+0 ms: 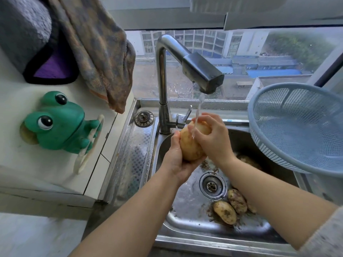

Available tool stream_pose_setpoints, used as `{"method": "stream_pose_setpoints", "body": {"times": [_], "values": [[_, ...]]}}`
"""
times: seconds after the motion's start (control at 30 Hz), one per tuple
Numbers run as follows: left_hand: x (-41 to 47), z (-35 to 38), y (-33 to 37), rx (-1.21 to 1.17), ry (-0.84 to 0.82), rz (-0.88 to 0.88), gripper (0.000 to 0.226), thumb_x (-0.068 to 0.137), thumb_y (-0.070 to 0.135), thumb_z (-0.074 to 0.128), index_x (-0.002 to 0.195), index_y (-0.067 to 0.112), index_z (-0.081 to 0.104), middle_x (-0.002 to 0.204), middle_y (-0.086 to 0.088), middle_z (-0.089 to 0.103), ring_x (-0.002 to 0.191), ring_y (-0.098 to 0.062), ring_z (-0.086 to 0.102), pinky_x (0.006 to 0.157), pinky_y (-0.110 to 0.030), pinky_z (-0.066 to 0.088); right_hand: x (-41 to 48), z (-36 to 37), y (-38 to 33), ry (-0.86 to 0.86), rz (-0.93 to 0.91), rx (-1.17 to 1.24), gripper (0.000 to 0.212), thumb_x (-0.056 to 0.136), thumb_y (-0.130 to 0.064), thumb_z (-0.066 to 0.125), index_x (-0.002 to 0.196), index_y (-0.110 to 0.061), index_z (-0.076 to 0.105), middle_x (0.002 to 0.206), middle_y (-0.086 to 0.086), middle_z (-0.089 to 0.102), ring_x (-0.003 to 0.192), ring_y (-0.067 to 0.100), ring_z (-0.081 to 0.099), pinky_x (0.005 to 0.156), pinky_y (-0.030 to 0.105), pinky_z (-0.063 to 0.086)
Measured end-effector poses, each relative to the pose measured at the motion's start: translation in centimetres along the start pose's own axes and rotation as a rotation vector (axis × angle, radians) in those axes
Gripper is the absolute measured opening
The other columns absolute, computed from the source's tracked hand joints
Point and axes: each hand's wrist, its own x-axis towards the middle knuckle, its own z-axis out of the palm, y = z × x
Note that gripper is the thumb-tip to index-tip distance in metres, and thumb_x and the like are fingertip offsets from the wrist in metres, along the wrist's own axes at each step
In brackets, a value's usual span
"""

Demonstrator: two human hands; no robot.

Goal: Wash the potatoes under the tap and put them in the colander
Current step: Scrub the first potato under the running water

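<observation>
Water (199,106) runs from the tap (202,71) onto one potato (191,143), held over the sink (133,145) basin. Left hand (176,160) cups it from below, fingers curled round it; right hand (211,138) wraps over the top, right in the stream. Two muddy potatoes (224,212) lie on the basin floor just beside the drain (212,185) — a third shows partly behind the right forearm. Blue colander (297,127) sits tilted at the sink's right edge, near the hands. Green frog holder (59,123) is off to the left.
</observation>
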Motion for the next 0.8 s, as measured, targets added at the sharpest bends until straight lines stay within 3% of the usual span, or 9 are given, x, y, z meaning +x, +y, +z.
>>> {"method": "stream_pose_setpoints", "body": {"times": [0.07,0.17,0.27,0.4,0.5,0.57,0.67,0.73,0.8], "values": [[0.2,0.0,-0.1,0.049,0.001,0.056,0.054,0.097,0.051,0.045,0.124,0.008,0.060,0.111,-0.020,0.069,0.096,-0.030,0.069,0.067,-0.042,0.061,-0.6,0.8,-0.7,0.068,0.047,-0.096,0.039,0.072,-0.048,0.078,0.104,-0.031,0.063,0.128,0.002,0.049,0.123,0.023,0.042,0.103,0.031,0.036],[0.2,-0.2,0.3,0.052,0.002,0.032,0.060,0.096,0.054,0.042,0.128,0.006,0.057,0.116,-0.022,0.067,0.100,-0.031,0.067,0.072,-0.042,0.061,-1.3,0.0,-0.8,-0.120,0.010,-0.194,0.065,0.066,-0.053,0.080,0.124,-0.031,0.058,0.145,0.003,0.033,0.134,0.022,0.027,0.109,0.033,0.028],[0.1,-0.3,0.5,-0.017,0.013,-0.010,0.058,0.096,0.054,0.044,0.125,0.005,0.055,0.114,-0.025,0.065,0.098,-0.033,0.067,0.077,-0.046,0.059,-0.2,-1.4,0.0,-0.355,-0.039,-0.176,0.060,0.073,-0.052,0.076,0.127,-0.032,0.059,0.148,0.001,0.028,0.136,0.025,0.024,0.115,0.048,0.026],[0.2,0.0,0.2,-0.034,0.010,0.007,0.058,0.095,0.053,0.047,0.128,0.006,0.054,0.120,-0.026,0.063,0.101,-0.035,0.066,0.077,-0.048,0.059,0.1,-0.7,-0.2,-0.181,0.046,-0.011,0.032,0.083,-0.042,0.069,0.112,-0.030,0.068,0.139,-0.002,0.039,0.131,0.023,0.032,0.112,0.048,0.032],[0.3,-0.3,0.3,-0.025,0.010,0.003,0.061,0.095,0.054,0.046,0.131,0.005,0.052,0.120,-0.027,0.062,0.099,-0.036,0.067,0.070,-0.047,0.060,-0.7,-0.6,-0.5,-0.210,0.006,-0.131,0.056,0.069,-0.056,0.075,0.118,-0.031,0.064,0.144,-0.001,0.034,0.134,0.021,0.027,0.113,0.038,0.026],[0.2,-0.6,0.4,-0.042,0.017,-0.025,0.059,0.095,0.054,0.047,0.126,0.004,0.053,0.115,-0.028,0.063,0.092,-0.036,0.069,0.071,-0.049,0.060,-0.4,-1.5,-0.3,-0.385,-0.012,-0.179,0.067,0.068,-0.052,0.079,0.128,-0.033,0.058,0.148,-0.004,0.026,0.137,0.022,0.022,0.115,0.044,0.026],[0.1,-0.7,0.4,-0.052,0.037,-0.032,0.051,0.094,0.052,0.049,0.113,0.006,0.055,0.114,-0.027,0.061,0.096,-0.036,0.065,0.080,-0.049,0.057,0.7,-2.6,0.1,-0.528,0.020,-0.136,0.061,0.073,-0.049,0.076,0.129,-0.034,0.058,0.147,-0.005,0.027,0.137,0.023,0.026,0.113,0.051,0.031],[0.1,-0.4,0.3,-0.040,0.039,-0.012,0.050,0.094,0.051,0.050,0.120,0.008,0.053,0.121,-0.027,0.058,0.101,-0.037,0.063,0.081,-0.051,0.057,0.6,-1.9,-0.2,-0.435,0.080,-0.049,0.051,0.076,-0.046,0.076,0.124,-0.032,0.063,0.144,-0.005,0.032,0.135,0.022,0.030,0.112,0.049,0.033],[0.4,-0.3,-0.1,-0.035,0.042,0.016,0.052,0.094,0.049,0.051,0.129,0.010,0.051,0.123,-0.026,0.060,0.097,-0.036,0.066,0.072,-0.050,0.060,0.1,-0.7,-0.6,-0.247,0.139,-0.031,0.042,0.077,-0.043,0.076,0.115,-0.029,0.068,0.139,-0.004,0.038,0.133,0.021,0.032,0.114,0.043,0.032]]}}
